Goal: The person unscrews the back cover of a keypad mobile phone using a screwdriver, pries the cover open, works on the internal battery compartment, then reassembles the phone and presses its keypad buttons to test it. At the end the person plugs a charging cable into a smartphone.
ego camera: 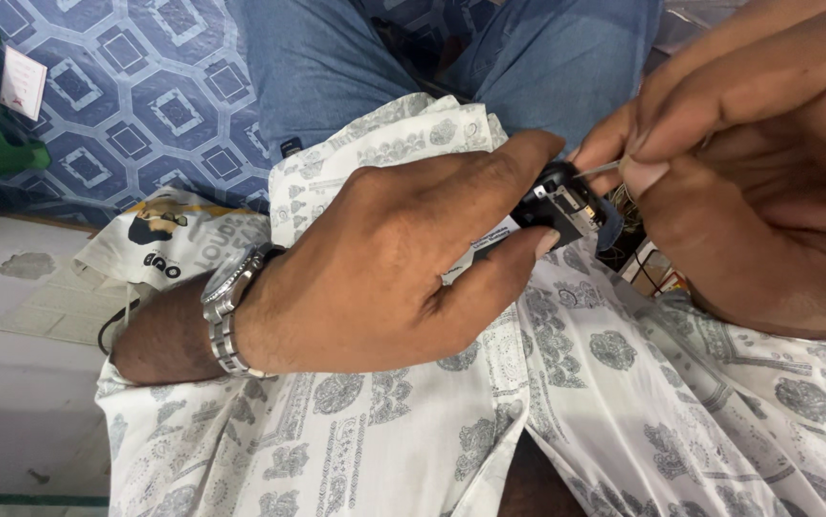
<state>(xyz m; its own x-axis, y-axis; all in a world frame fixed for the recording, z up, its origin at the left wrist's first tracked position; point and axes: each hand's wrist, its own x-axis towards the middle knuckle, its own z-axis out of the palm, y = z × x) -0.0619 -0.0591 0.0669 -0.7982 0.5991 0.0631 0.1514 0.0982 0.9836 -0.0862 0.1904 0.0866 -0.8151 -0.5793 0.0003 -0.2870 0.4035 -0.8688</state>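
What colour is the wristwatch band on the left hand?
Silver metal wristwatch band, clearest in the head view.

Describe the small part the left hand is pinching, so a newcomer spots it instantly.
Start at the left hand with the metal wristwatch, lying across the white patterned shirt. At its fingertips sits a small black component with an exposed metal face. The right hand touches a thin metal tool to it.

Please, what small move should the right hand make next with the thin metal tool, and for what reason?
Probably ease the thin metal tool slightly further into the small black part. Its tip already sits at the part's open top, the right hand pinches it close to the end, and the left hand grips the part firmly, so a short, gentle push looks controllable.
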